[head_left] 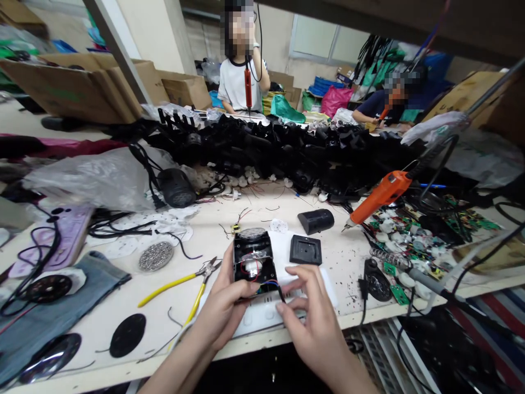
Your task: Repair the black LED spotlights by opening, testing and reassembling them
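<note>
My left hand [227, 306] is closed around an open black plastic housing [241, 253], its thumb over the near edge. Inside the housing are red and blue wires and a round whitish part [253, 268]. My right hand [309, 306] pinches a short black cable [281, 294] at the housing's lower right corner. Beneath both hands lies a white power strip [268, 316]. Just beyond my right hand are a rectangular black plastic part [305, 250] and a curved black cover [315, 221]. Yellow-handled cutters [176, 286] rest open beside my left hand.
An orange electric screwdriver [379, 197] hangs at the right, above piled circuit boards [397, 230]. A soldering iron [430, 282] lies nearer. At left are a dish of screws [156, 256] and a black disc [128, 335]. Black housings [262, 145] heap up behind; two people sit beyond.
</note>
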`<state>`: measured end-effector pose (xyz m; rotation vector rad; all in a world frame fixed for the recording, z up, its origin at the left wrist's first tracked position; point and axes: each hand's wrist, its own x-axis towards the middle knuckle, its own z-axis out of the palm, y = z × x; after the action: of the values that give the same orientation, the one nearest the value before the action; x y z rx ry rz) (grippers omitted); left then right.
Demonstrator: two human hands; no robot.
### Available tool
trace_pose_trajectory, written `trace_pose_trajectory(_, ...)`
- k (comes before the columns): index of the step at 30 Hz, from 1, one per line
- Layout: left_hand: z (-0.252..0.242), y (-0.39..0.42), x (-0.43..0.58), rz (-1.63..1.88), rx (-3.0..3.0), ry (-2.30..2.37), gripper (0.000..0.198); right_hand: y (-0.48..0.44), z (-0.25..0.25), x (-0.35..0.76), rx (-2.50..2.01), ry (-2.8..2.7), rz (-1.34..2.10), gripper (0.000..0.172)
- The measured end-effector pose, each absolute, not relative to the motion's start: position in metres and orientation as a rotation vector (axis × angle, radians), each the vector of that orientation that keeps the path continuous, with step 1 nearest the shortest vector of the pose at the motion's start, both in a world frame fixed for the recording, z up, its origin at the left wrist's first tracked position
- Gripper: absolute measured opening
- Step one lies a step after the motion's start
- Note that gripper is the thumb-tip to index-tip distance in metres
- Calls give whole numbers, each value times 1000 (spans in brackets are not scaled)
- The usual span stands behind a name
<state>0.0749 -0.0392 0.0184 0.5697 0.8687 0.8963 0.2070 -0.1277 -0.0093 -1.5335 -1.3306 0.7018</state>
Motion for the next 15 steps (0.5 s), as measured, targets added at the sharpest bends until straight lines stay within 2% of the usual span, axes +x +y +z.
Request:
trace_pose_trajectory(4, 22, -32, 72, 984, 568, 910, 89, -132, -27, 201, -1539, -1040, 926, 22)
trace_pose_trajectory(7, 19, -30, 73, 1025, 606, 933, 88, -128, -23, 205, -1573, -1057, 617, 9)
trace_pose_trajectory(11, 14, -37, 78, 1034, 661, 913, 88, -117, -6, 211, -1547, -1471, 162, 19)
trace_pose_trajectory(15, 10, -45, 80, 1076, 753, 929, 93, -108, -2, 211, -1608, -1744, 92, 24)
